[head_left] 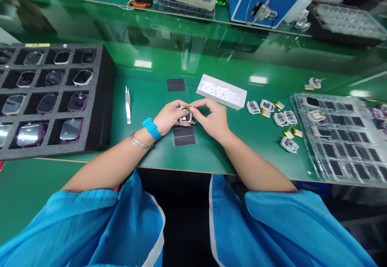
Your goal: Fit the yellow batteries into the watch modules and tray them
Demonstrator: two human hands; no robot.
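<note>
My left hand holds a small white watch case with dark inner parts, its fingers wrapped round the case's left side and underside. At the top edge of the case shows a thin yellow piece. My right hand has thumb and forefinger pinched at the case's upper right; what lies between those fingertips is too small to make out. Just below the hands lies a black two-part sheet, and above them a second black sheet. A white box with tiny pieces stands behind my right hand.
Metal tweezers lie left of my hands, beside a grey foam tray of watches. Several white cases with yellow batteries lie to the right, near stacked clear trays. A shelf with a blue box runs across the back.
</note>
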